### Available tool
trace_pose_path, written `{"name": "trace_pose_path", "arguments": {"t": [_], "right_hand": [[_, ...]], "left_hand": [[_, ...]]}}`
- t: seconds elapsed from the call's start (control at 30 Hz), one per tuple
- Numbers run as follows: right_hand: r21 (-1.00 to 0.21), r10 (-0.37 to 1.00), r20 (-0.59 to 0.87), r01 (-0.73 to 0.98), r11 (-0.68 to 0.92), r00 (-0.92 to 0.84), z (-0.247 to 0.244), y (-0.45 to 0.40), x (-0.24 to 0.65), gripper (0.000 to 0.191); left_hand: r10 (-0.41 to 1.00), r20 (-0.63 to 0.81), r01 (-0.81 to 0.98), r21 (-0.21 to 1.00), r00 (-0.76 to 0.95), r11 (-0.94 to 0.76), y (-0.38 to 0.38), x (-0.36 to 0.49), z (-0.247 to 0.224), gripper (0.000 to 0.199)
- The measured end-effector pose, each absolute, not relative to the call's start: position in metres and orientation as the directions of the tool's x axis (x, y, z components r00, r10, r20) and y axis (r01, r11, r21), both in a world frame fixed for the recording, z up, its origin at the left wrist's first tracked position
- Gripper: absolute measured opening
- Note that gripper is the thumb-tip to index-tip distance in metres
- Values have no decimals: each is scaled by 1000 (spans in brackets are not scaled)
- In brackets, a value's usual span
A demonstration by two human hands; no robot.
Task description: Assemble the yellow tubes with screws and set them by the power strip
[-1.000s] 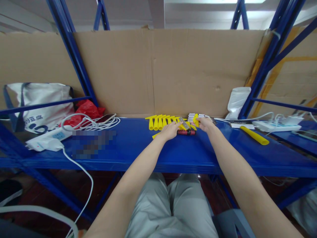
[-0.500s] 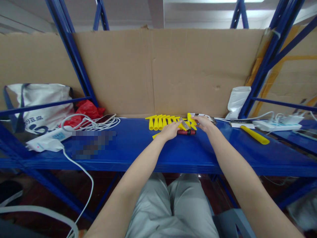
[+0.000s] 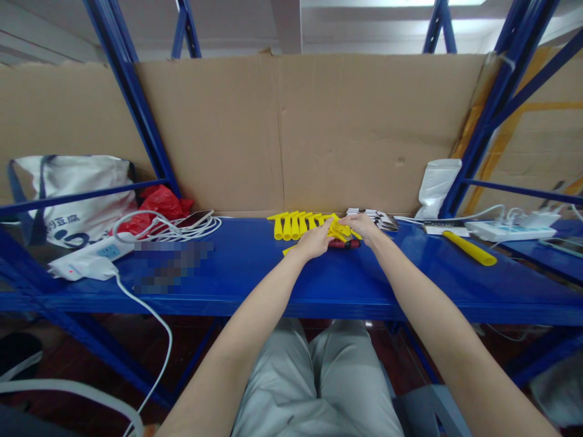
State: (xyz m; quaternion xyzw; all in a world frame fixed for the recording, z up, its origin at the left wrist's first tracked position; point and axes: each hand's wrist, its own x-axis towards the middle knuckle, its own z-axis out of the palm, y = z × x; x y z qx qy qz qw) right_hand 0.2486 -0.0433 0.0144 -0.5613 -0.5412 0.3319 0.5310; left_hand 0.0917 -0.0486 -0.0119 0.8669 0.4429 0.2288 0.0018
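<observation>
My left hand [image 3: 314,241] is closed on a yellow scraper piece [image 3: 337,230], held low over the blue shelf. From the other side, my right hand [image 3: 359,227] pinches yellow plastic at that same spot, so the two hands nearly meet. Fingers cover part of what each holds, and I cannot tell exactly how the pieces fit together. Just left of the hands, several yellow plastic handles [image 3: 291,227] lie side by side in a row. A dark red tool [image 3: 348,244] rests on the shelf under my hands, partly hidden.
Black-and-white packets [image 3: 378,220] lie behind my right hand. Farther right are a yellow tube [image 3: 471,249], a power strip [image 3: 510,230] and a white pouch [image 3: 438,188]. A cloth bag [image 3: 82,194], red plastic bag [image 3: 166,203] and coiled white cable [image 3: 195,229] occupy the left. Cardboard [image 3: 282,133] walls the back.
My right hand has moved left and brought its yellow piece against the one in my left hand. The metal blade seen earlier at my left fingertips is now covered.
</observation>
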Motion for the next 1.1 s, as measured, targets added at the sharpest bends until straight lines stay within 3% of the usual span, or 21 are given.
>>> {"name": "trace_pose_path", "arguments": {"t": [0.57,0.97,1.1], "right_hand": [[-948,967,199,283,148,162,17,-46,243,19],[-814,910,370,537,221,186,7,-33,248,18],[-809,888,404,539,236,219,4,-30,248,23]], "left_hand": [[778,394,776,211,489,-594,-47,90,-10,59],[793,380,797,195,476,-571,-52,89,-5,45],[760,398,770,177,513,-613,-53,88,-5,38]]}}
